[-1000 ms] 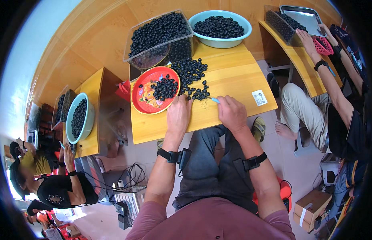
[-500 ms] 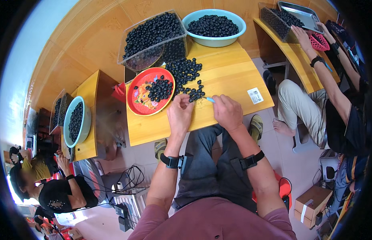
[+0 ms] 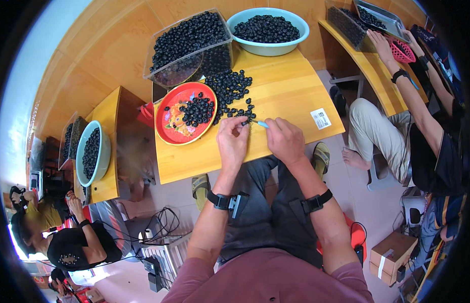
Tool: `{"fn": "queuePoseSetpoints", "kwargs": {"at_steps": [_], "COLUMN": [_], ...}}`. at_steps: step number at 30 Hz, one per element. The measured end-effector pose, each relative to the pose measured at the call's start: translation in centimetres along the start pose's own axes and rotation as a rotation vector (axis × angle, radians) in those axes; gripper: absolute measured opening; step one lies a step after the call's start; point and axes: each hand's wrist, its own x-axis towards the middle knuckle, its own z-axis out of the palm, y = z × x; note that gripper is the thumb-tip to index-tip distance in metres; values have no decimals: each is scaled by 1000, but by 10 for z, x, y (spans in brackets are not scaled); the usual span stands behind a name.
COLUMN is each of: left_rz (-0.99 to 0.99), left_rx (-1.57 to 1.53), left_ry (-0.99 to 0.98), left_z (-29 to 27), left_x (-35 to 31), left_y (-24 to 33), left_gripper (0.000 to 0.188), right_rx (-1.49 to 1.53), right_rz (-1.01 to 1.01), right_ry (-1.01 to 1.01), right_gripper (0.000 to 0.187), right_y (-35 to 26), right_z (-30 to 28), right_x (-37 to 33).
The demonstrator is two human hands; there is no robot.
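Observation:
My left hand (image 3: 232, 143) pinches a small round black bead (image 3: 245, 122) between thumb and fingertips, just over the table's near part. Closed around a thin tool with a light-blue handle (image 3: 262, 124), my right hand (image 3: 285, 142) points its slim metal tip left at the bead. Whether the tip touches it is too small to tell. Loose black beads (image 3: 228, 85) lie spread on the yellow table (image 3: 285, 86) just beyond my fingers. To the left, a round red tray (image 3: 162, 133) with a floral print holds a heap of similar beads.
At the table's back stand a clear bin (image 3: 159, 76) and a light-blue basin (image 3: 267, 49), both full of black beads. A white label (image 3: 320, 119) is on the right side. A co-worker's hands (image 3: 381, 46) reach over another table at right. Another basin (image 3: 106, 151) stands left.
The view has shifted slightly, so the table and tray sit a little further left. My left fingertips and the tool's tip have come closer together around the bead.

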Motion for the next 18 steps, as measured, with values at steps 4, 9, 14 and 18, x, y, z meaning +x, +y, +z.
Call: {"fn": "queuePoseSetpoints", "kwargs": {"at_steps": [4, 9, 14, 18], "left_rz": [-20, 19, 20, 10], "left_rx": [-64, -3, -13, -1], "left_ry": [6, -45, -59, -63], "left_z": [4, 2, 3, 2], "left_x": [-2, -3, -3, -3], "left_y": [1, 10, 8, 10], "left_gripper": [26, 28, 28, 28], "right_rx": [-4, 12, 6, 9], "right_rz": [-62, -91, -102, -102], "right_ry": [12, -18, -19, -22], "right_gripper": [4, 5, 5, 4], "right_y": [1, 2, 2, 1], "right_z": [2, -1, 0, 0], "right_x": [-1, 0, 0, 1]}}
